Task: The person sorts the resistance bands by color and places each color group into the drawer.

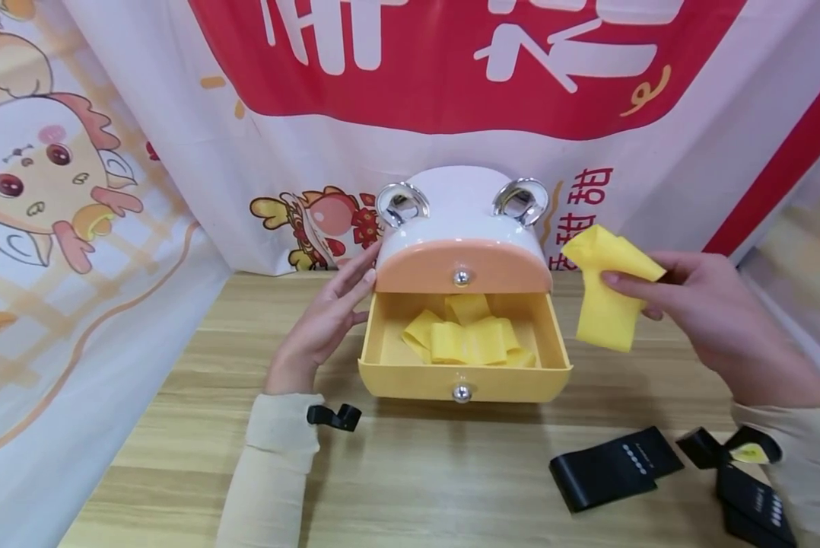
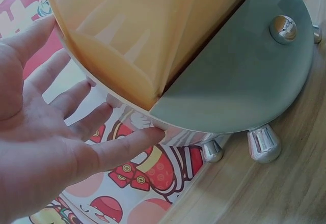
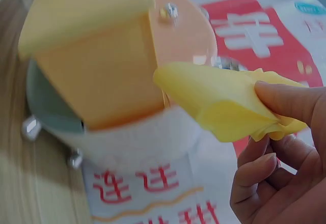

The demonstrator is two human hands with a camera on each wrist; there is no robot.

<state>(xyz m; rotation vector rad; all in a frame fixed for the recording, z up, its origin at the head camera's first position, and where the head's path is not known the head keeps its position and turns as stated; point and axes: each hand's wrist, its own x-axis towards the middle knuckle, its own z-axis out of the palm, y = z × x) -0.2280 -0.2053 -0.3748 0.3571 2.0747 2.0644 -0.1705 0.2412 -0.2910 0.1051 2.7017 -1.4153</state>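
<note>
Pinches folded yellow strip [image 1: 608, 304] in right hand [image 1: 687, 301], just right of pulled-out drawer [image 1: 465, 383], with long axis roughly upright. Touches left side of box [image 1: 461, 209] with left hand [image 1: 328, 312], fingers extended, grasping nothing.

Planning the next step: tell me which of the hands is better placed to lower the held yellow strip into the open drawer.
Probably the right hand: it pinches the yellow strip beside the open yellow drawer. The left hand touches the side of the drawer cabinet.
</note>
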